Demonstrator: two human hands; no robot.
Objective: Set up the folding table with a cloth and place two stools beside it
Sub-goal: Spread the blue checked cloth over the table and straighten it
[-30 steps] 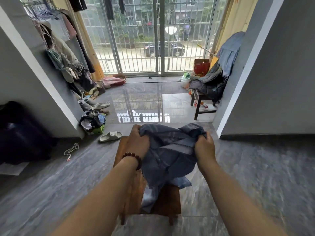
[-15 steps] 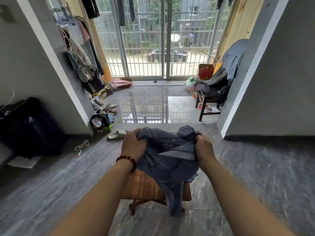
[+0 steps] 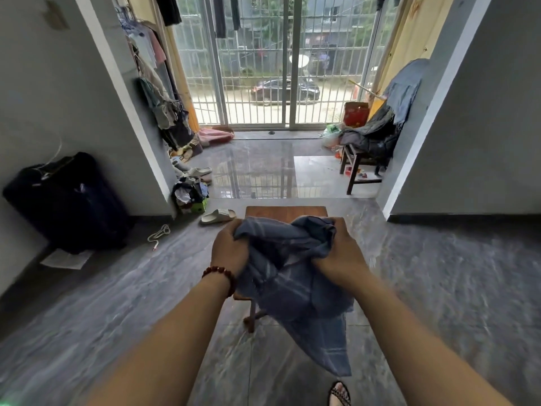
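**Item:** blue checked cloth [image 3: 292, 276], bunched, held in the air over the near half of the wooden surface [image 3: 285, 213]. One corner hangs loose toward the floor.

**Hands:** left hand [image 3: 229, 250], with a beaded bracelet [image 3: 219, 272] at the wrist, is clenched round one gathered edge. Right hand [image 3: 339, 259] is clenched round the other.

**Surface:** low, brown, standing on its legs, largely hidden behind the cloth.

**Step in hand, as judged:** opening the cloth. This is best done by finding two adjacent corners and drawing the hands apart until that edge is taut. The cloth can then be laid from the far edge back, square to the top.

**Beyond:**
- pale slipper [image 3: 218, 215]
- dark suitcase [image 3: 64, 200] by the left wall
- wooden seat [image 3: 360, 168] heaped with clothing near the barred door, possibly a stool but not certain
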